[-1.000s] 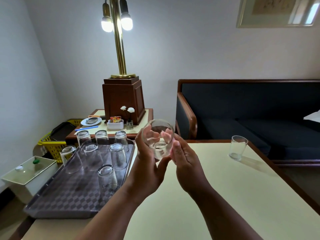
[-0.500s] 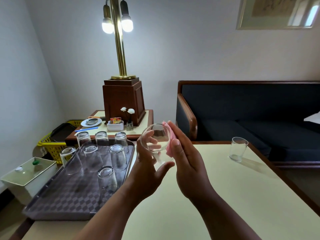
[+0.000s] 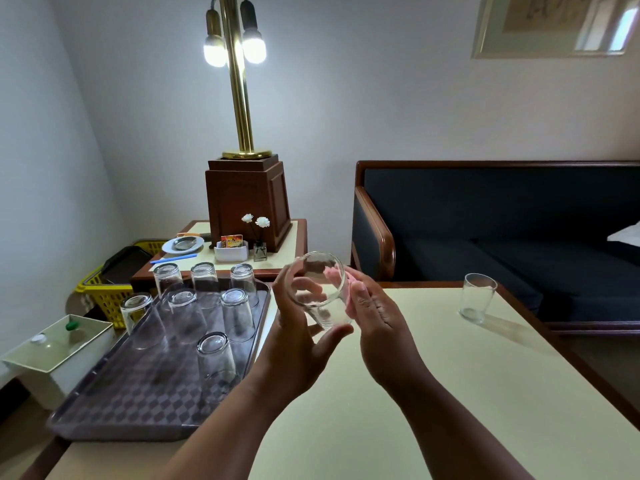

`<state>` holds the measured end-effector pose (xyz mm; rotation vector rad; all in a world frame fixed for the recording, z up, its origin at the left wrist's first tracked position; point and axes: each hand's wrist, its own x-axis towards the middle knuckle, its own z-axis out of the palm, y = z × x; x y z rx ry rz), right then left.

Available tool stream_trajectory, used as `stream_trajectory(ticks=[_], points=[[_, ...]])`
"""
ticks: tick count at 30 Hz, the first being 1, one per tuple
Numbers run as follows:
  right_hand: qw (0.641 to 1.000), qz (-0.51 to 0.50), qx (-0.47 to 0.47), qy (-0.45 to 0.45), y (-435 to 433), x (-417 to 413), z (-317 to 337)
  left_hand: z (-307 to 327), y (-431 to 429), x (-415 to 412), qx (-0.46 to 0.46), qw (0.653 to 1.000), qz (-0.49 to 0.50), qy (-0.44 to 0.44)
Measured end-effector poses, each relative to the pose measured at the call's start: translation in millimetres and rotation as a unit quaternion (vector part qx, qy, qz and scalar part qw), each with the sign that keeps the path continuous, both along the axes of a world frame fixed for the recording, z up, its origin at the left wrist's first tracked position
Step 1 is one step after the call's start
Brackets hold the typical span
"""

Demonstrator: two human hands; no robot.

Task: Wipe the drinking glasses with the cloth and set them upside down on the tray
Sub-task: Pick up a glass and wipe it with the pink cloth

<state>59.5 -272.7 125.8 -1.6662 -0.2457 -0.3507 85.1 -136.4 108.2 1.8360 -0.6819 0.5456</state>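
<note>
My left hand [image 3: 294, 337] grips a clear drinking glass [image 3: 320, 291] above the table, its mouth tilted toward me. My right hand [image 3: 374, 317] presses a pink cloth [image 3: 348, 297] against the glass's right side; only a strip of cloth shows behind the fingers. Several glasses stand upside down on the dark checkered tray [image 3: 138, 396] to the left, the nearest one [image 3: 214, 362] by the tray's right rim. One more glass [image 3: 477, 301] stands upright at the table's far right.
The pale table [image 3: 450, 393] has a dark wooden edge. Behind the tray a side table [image 3: 287, 247] carries a brass lamp, a plate and a small vase. A yellow basket [image 3: 104, 296] and a white lidded box [image 3: 52, 348] sit left; a dark sofa [image 3: 519, 237] behind.
The glass has turned and tilted in my left hand, moving slightly right. The pink cloth has come into sight between my right hand and the glass.
</note>
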Motion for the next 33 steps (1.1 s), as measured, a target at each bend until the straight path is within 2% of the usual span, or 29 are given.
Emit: stream_trajectory(ticks=[6, 10, 13, 18, 23, 28, 33], points=[[0.999, 0.002, 0.009, -0.05, 10, -9, 4, -1, -4, 0, 0.052, 0.998, -0.028, -0.003], [0.999, -0.006, 0.005, -0.037, 2, -2, 0, -2, -2, -2, 0.02, 1.0, -0.02, -0.001], [1.0, -0.007, 0.012, -0.018, 2, -2, -1, 1, -1, -3, 0.007, 0.999, -0.003, -0.032], [0.998, 0.002, 0.013, -0.068, 12, -13, 8, -2, -1, -1, 0.009, 0.999, -0.005, -0.033], [1.0, -0.013, 0.016, 0.0, 4, -2, 1, 2, -8, -4, 0.027, 0.999, 0.006, -0.031], [0.998, -0.002, 0.008, -0.056, 10, -12, 9, 3, -6, 2, 0.043, 0.998, 0.011, -0.034], [1.0, 0.008, 0.011, -0.003, 2, -4, 6, -6, -8, -1, 0.072, 0.997, -0.02, -0.015]])
